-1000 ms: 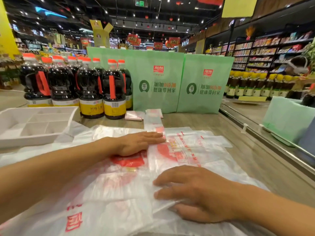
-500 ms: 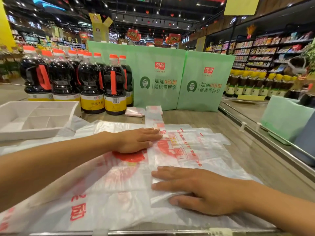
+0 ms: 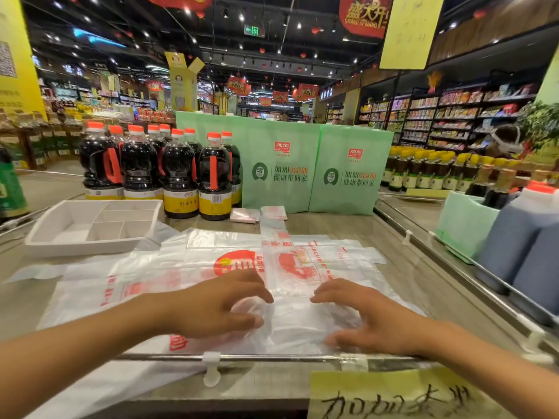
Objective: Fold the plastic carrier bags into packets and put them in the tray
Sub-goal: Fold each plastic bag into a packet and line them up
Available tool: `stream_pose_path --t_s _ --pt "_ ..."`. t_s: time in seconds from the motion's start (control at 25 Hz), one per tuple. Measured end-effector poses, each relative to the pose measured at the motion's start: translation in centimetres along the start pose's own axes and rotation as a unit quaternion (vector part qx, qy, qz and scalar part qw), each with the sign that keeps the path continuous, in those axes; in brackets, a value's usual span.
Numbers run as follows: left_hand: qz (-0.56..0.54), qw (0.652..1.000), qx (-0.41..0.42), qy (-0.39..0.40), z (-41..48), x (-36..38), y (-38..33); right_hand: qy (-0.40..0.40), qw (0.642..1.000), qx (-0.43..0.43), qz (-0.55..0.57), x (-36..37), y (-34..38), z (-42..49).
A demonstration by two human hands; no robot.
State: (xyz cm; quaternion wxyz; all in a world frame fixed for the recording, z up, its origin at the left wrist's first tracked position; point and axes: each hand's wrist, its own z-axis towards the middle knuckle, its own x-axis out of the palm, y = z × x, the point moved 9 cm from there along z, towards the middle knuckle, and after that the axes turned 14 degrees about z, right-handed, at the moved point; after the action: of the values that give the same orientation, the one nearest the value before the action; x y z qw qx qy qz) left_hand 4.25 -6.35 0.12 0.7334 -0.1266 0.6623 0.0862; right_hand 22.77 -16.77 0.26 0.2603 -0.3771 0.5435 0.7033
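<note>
Item 1, far left: the white divided tray (image 3: 90, 247) sits on the counter, in front of the soy sauce bottles (image 3: 180, 173) and well apart from my hands. It is the destination, not yet in use for this bag.

Item 2: a loose layer of flat bags (image 3: 145, 276) covers the counter beneath the work. It is slippery, so I judge the fold will drift unless I keep it pressed down.

Item 3: my left hand (image 3: 211, 306) has its fingers curled, with the thumb below, pinching the near left corner of the folded strip (image 3: 276, 252).

Item 4: the strip, a carrier bag already narrowed lengthwise, runs away from me up the centre of the counter. Its far end lies just short of 2 finished packets (image 3: 245, 215), which rest outside the tray, in front of the green paper bags (image 3: 302, 164).

Item 5: my right hand (image 3: 363, 319) mirrors the left, fingers arched and thumb low, gripping the near right corner.

Recommendation: the step in hand looks like the first turn of the near end. Both corners should lift together and land square across the strip, edges aligned. Press out trapped air before each further turn. Keep the end clear of the metal rail (image 3: 272, 356) at the counter edge.
</note>
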Motion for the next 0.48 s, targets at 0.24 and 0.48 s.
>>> stream_pose_path --t_s 0.24,0.48 --pt "0.012 0.999 -0.023 0.036 0.7 1.3 -0.2 0.001 0.999 0.053 0.012 0.7 -1.2 1.1" --pt "0.053 0.998 -0.025 0.011 2.1 1.2 0.1 0.023 0.997 0.063 0.040 0.7 -1.2 3.0"
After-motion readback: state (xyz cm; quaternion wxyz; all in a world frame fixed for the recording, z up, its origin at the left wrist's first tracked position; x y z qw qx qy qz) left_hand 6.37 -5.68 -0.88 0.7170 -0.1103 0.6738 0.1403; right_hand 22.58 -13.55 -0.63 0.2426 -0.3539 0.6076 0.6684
